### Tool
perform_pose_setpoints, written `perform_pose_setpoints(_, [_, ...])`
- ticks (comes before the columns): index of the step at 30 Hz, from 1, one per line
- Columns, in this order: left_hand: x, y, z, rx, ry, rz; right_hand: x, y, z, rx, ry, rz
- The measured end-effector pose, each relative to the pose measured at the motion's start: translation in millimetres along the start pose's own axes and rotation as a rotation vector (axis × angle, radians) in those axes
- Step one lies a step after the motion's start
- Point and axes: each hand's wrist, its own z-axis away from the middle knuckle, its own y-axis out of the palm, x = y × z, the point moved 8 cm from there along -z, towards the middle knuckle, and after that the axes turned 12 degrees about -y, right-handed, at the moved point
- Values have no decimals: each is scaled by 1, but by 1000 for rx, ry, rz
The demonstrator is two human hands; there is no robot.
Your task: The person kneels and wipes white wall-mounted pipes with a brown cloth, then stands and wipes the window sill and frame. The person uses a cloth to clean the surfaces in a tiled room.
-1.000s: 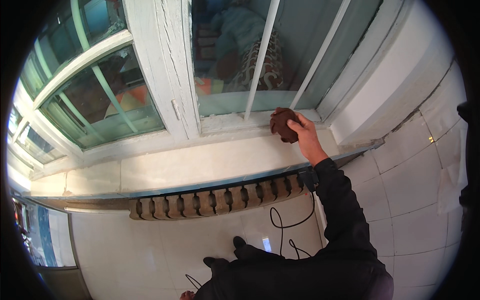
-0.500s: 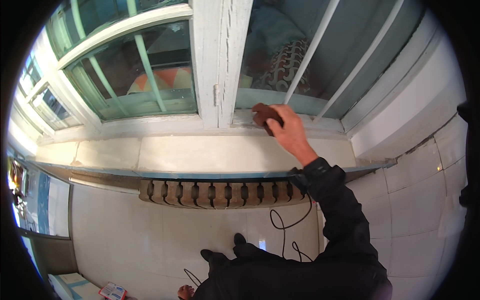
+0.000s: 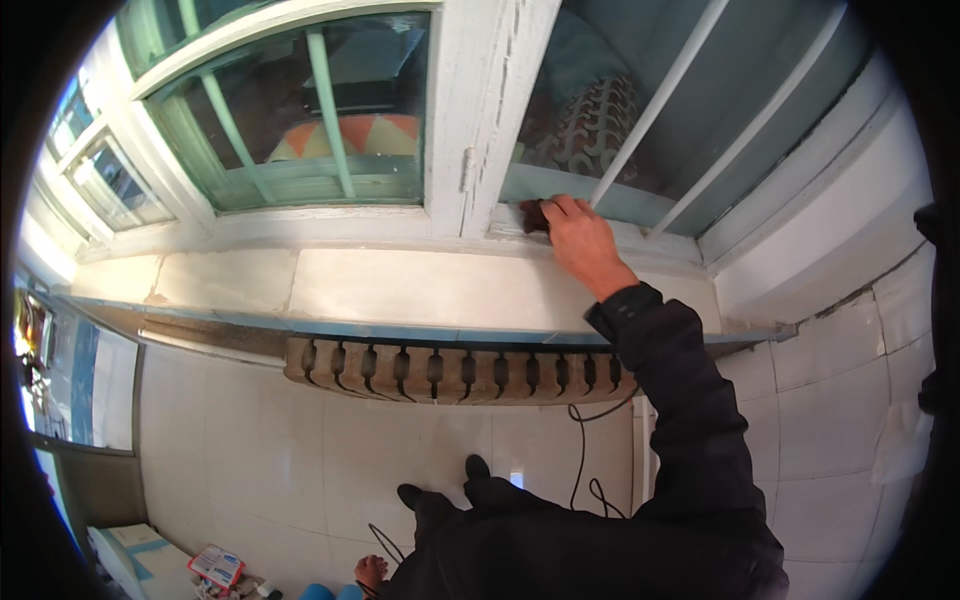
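Observation:
My right hand (image 3: 585, 243) is at the lower frame of the right window pane, fingers closed round a dark brown cloth (image 3: 535, 217). The cloth is pressed against the white wooden window frame (image 3: 510, 222), just right of the hinged post; most of it is hidden by my fingers. Low by my side, my left hand (image 3: 370, 572) shows only in part, its fingers curled. A black cord (image 3: 384, 541) runs close by it, and whether the hand grips anything cannot be made out.
Below the window runs a cream tiled sill (image 3: 400, 288) with a blue edge. Under it stands a brown ribbed radiator (image 3: 465, 372). Another black cord (image 3: 580, 450) hangs to the tiled floor. White bars (image 3: 665, 95) cross the glass. A red-and-white packet (image 3: 217, 566) lies at lower left.
My right hand has turned and closed further over the brown cloth, pressing it to the frame. The view has shifted a little, so the window sits further right.

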Motion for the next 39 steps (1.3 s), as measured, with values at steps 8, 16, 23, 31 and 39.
perform_pose_setpoints(8, [15, -12, 3, 8, -6, -51, 28, -9, 5, -65, -21, -165])
perform_pose_setpoints(16, [17, -5, -9, 35, -7, -80, -7, -37, 72, -73, 321, -892])
perform_pose_setpoints(23, [-5, 0, -22, 57, 19, -102, -58, -44, 133, -167, 498, -453])
perform_pose_setpoints(31, [-17, 3, -29, 67, 31, -114, -12, -28, 124, 43, 209, -306])
perform_pose_setpoints(39, [-7, 6, -28, 78, 30, -102, -86, -62, 105, -287, 329, -148])
